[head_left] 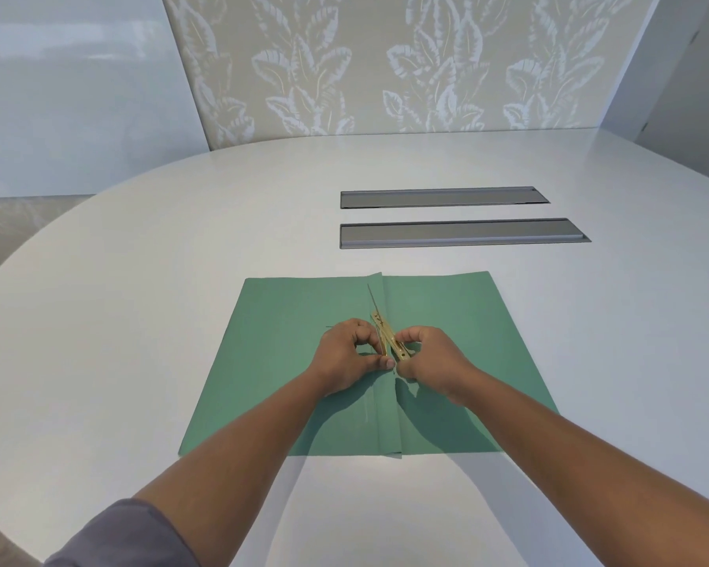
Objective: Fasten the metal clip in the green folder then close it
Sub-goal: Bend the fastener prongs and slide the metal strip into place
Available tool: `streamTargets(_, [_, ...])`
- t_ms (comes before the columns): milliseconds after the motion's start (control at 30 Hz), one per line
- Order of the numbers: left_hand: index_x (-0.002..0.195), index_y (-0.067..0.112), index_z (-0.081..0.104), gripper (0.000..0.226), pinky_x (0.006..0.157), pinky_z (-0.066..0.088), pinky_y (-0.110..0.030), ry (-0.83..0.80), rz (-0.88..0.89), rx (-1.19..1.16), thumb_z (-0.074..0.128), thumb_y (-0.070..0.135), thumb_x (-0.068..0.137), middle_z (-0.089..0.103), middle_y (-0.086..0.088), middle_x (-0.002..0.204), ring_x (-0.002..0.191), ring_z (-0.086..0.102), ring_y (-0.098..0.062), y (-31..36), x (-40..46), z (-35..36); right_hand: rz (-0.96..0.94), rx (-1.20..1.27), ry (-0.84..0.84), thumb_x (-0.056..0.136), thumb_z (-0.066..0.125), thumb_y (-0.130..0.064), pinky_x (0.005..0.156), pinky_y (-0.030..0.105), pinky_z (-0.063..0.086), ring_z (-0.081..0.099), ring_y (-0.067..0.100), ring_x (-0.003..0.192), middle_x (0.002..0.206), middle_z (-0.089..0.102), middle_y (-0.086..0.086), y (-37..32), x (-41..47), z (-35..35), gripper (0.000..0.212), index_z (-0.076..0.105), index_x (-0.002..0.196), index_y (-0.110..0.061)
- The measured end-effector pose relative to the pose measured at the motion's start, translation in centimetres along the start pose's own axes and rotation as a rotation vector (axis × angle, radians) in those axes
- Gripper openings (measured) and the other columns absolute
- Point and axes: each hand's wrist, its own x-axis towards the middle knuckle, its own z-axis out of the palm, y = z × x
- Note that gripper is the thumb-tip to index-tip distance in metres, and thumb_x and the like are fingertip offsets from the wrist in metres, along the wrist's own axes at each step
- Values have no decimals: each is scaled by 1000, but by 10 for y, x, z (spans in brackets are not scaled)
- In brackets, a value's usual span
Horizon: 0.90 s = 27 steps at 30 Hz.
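The green folder (287, 362) lies open and flat on the white table, its spine fold running away from me down the middle. A brass-coloured metal clip (385, 327) lies along that fold, with one thin prong sticking up toward the far edge. My left hand (346, 356) pinches the clip's near end from the left, thumb and fingertips pressed on it. My right hand (428, 362) grips the same end from the right; its fingers hide part of the clip.
Two long grey recessed panels, a far one (443, 197) and a nearer one (463, 233), are set in the white table (160, 259) beyond the folder. The table's curved edge runs at the left. A leaf-patterned wall stands behind.
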Motion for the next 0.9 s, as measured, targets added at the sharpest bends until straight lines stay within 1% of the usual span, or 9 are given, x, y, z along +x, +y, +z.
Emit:
streamTargets(100, [67,30,72,21,89,52,-39,8,1,0,93,34,67,70,10,89,94,65,-12,1,1,1,-77,-137,20,72,78,-1,54,24,52,67,19,91,116,63,5,3,-4,1,55,64,121,-21])
streamTargets(200, [69,26,74,21,86,51,-36,8,-5,2,92,36,67,70,11,86,91,64,-13,-1,2,3,-165,-250,116,77,76,-7,65,27,51,63,21,97,120,59,4,3,-6,2,50,65,125,-15])
streamTargets(300, [66,29,74,19,83,51,-30,12,9,-38,91,38,69,69,11,83,86,65,-10,-2,4,4,-224,-244,213,80,73,-14,61,21,43,61,10,76,97,65,0,1,-9,0,32,72,112,-15])
streamTargets(367, [63,36,73,19,81,51,-28,11,10,-62,86,42,75,68,13,82,84,65,-7,-3,4,4,-222,-200,255,82,69,-15,56,15,40,59,2,63,81,67,-6,-2,-9,-3,26,75,108,-15])
streamTargets(400, [65,35,74,18,80,51,-29,12,7,-64,83,44,79,68,13,82,83,65,-7,-4,4,4,-227,-192,271,83,68,-15,55,13,40,59,1,62,78,67,-8,-3,-9,-5,25,75,106,-15])
streamTargets(500, [75,29,75,28,79,49,-27,25,23,6,67,50,92,68,12,82,82,64,-5,-5,5,5,-257,-169,310,84,67,-13,61,12,44,62,-3,69,82,70,-9,-6,-8,-9,24,76,105,-14])
streamTargets(633, [70,36,71,37,84,46,-28,34,55,109,53,51,98,68,13,83,84,63,-3,-3,4,5,-295,-111,354,85,67,-12,74,22,54,67,1,79,89,74,-6,-4,-7,-8,20,76,103,-15])
streamTargets(800, [67,42,67,47,97,39,-39,-11,55,234,36,58,98,66,12,86,91,60,-8,1,7,3,-298,-81,362,87,67,-11,70,10,48,65,-5,80,88,72,-9,-2,-5,-4,22,76,106,-15])
streamTargets(900, [71,40,72,46,99,33,-41,-36,54,257,39,59,97,61,14,86,95,58,-10,0,8,4,-273,-75,358,84,67,-8,70,10,48,65,-4,80,91,73,-6,-1,-4,-4,25,76,106,-15])
